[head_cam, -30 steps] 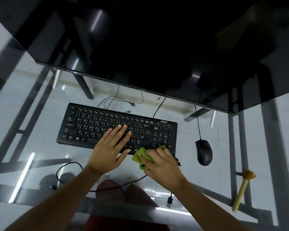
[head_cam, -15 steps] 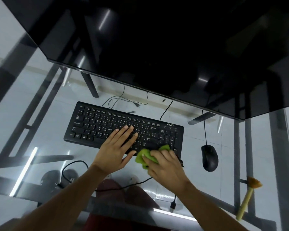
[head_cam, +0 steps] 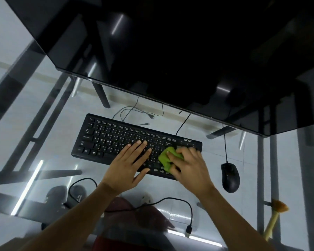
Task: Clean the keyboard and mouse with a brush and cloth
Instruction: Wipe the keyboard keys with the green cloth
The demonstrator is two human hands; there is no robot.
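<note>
You are wiping the black keyboard [head_cam: 127, 142] with the green cloth [head_cam: 168, 158]. The keyboard is lying flat in the middle of the glass desk [head_cam: 43, 142], under the edge of the big dark monitor [head_cam: 170, 60].

Your right hand [head_cam: 190, 164] is curled over the cloth, pinching it in a bunch and pressing it down on the keys at the 3 o'clock end of the keyboard. Your left hand [head_cam: 129, 162] is lying flat with the fingers spread on the middle keys. It is holding nothing. It is just keeping the keyboard from sliding.

To do this well, be keeping that left hand pressing down, because glass looks slippery. Be rubbing the cloth in short, soft strokes along each row. A bunched cloth only touches a small spot, so I think opening it a little would be helping it cover more keys. Be going slowly so the cloth is not catching on a key edge and pulling it up.

The keys at the 9 o'clock end are lying bare, so be working that way next.

The black mouse [head_cam: 230, 177] is sitting well apart from the keyboard, at 3 o'clock from it, and no hand is touching it. The brush [head_cam: 275, 217] with the pale handle is lying farther off at 4 o'clock, near the desk edge.
</note>
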